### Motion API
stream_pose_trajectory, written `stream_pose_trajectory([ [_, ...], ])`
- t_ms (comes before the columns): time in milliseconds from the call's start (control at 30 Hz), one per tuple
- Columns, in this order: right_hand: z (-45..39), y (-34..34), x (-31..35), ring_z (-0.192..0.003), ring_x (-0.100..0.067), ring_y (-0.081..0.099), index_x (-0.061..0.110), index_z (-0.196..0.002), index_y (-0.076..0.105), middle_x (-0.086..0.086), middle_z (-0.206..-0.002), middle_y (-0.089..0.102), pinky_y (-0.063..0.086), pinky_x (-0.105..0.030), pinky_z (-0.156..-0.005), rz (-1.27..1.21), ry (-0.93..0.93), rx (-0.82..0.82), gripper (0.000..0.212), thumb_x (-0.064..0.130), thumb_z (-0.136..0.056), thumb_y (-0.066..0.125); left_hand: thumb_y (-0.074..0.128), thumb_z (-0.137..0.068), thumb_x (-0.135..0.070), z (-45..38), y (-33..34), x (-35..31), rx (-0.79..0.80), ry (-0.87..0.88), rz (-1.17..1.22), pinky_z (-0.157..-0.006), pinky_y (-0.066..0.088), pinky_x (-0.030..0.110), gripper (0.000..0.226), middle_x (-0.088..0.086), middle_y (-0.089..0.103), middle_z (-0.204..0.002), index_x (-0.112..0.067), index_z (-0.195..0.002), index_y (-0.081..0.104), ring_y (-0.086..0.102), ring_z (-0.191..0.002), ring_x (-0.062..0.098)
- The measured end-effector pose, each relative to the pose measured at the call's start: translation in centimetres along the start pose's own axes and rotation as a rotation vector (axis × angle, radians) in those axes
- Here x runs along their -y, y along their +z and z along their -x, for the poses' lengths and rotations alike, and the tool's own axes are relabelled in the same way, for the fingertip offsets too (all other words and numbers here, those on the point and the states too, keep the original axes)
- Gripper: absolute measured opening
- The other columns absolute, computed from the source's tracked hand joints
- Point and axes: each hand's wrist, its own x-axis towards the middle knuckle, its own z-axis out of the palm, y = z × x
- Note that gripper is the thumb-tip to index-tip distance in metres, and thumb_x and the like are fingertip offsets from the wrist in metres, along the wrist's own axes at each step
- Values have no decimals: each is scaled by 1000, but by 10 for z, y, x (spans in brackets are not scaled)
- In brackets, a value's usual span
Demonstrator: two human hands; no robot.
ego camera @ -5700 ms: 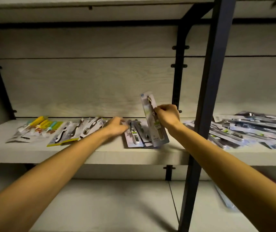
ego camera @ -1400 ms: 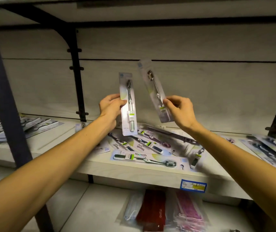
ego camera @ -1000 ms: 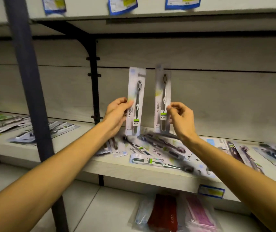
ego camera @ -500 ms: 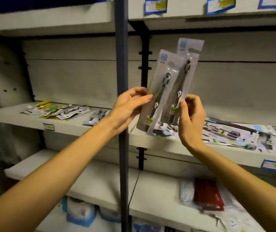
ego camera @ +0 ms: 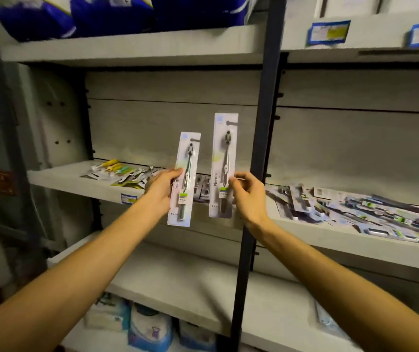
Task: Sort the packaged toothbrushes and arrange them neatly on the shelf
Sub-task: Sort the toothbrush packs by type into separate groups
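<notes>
I hold two packaged grey toothbrushes upright in front of the middle shelf (ego camera: pixel 81 182). My left hand (ego camera: pixel 161 190) grips the shorter-looking pack (ego camera: pixel 185 179) by its left edge. My right hand (ego camera: pixel 247 196) pinches the lower part of the other pack (ego camera: pixel 224 163), which stands a little higher. The two packs are apart, side by side. A row of sorted packs (ego camera: pixel 124 172), some with yellow and teal brushes, lies on the left bay of the shelf. A loose heap of grey toothbrush packs (ego camera: pixel 371 212) covers the right bay.
A dark metal upright (ego camera: pixel 259 174) stands just right of my right hand, between the two bays. Blue-and-white bags (ego camera: pixel 111 13) sit on the top shelf. Price labels (ego camera: pixel 327 33) hang on the shelf edges. Packaged goods (ego camera: pixel 150 329) fill the bottom shelf.
My view has swung left from the right bay to the left bay. The two packs, overlapped and tilted half a second ago, are now separated and upright, one in each hand.
</notes>
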Motion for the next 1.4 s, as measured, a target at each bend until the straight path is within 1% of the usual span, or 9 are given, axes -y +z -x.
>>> stream_pose_trajectory([
  [100, -15, 34, -18, -93, -23, 72, 9, -104, 70, -5, -96, 74, 61, -42, -82, -27, 166, -34, 15, 16, -96, 60, 56, -100, -10, -26, -14, 1, -63, -64, -41, -52, 58, 27, 15, 6, 70, -58, -8, -86, 61, 68, -48, 14],
  [200, -38, 58, -38, -89, -18, 72, 12, -105, 70, 1, -94, 74, 61, -39, -84, -14, 223, -99, 14, 19, -95, 61, 55, -100, -7, -59, -27, -2, -76, -85, -61, -88, 54, 35, 6, 10, 72, -92, -5, -98, 60, 71, -88, 21],
  [400, -82, 83, -69, -78, -9, 69, 29, -88, 69, 12, -85, 74, 60, -36, -78, 82, 270, -228, 12, 28, -92, 57, 51, -99, 0, -127, -26, -10, -106, -73, -145, -97, 48, 32, 13, 19, 59, -137, -3, -105, 62, 57, -129, 27],
  [700, -109, 96, -94, -84, -16, 68, 22, -96, 74, 7, -85, 74, 58, -42, -85, 212, 284, -292, 23, 33, -89, 56, 57, -87, 15, -200, -37, 16, 14, 86, -613, -78, 52, 24, 55, 13, 60, -137, -4, -138, 53, 60, -120, 24],
  [867, -102, 93, -85, -86, -15, 69, 22, -96, 74, 9, -85, 74, 59, -44, -86, 176, 275, -283, 20, 31, -90, 57, 61, -88, 11, -199, -55, 19, 183, 447, -1008, -80, 44, 12, 39, 19, 64, -129, 5, -127, 63, 61, -115, 24],
  [1000, -82, 90, -68, -90, -11, 69, 20, -101, 72, 8, -92, 73, 59, -43, -87, 219, 181, -266, 17, 24, -93, 58, 60, -94, 5, -199, -63, 9, 237, 422, -1018, -59, 49, 8, 31, 19, 63, -127, 3, -125, 64, 58, -73, 10],
  [1100, -62, 85, -51, -89, -10, 70, 28, -99, 69, 8, -95, 73, 61, -40, -84, 254, 105, -220, 11, 24, -97, 58, 60, -94, 6, -192, -61, 9, 224, 459, -937, -54, 47, 5, 25, 21, 66, -120, 7, -118, 66, 57, -72, 9],
  [1200, -37, 78, -35, -91, -11, 70, 22, -103, 67, 6, -99, 72, 61, -40, -83, 294, 76, -218, 11, 24, -99, 58, 61, -93, 5, -179, -60, 15, 306, 462, -945, -51, 47, 12, 21, 17, 67, -107, 3, -113, 67, 61, -68, 11],
  [1400, 15, 47, -6, -91, -12, 70, 17, -108, 68, 6, -100, 72, 62, -40, -80, 410, -22, -279, 16, 27, -99, 59, 63, -89, -4, -139, -45, 29, 480, 548, -1032, -84, 57, 45, 20, 14, 73, -98, -21, -97, 70, 67, -88, 27],
])
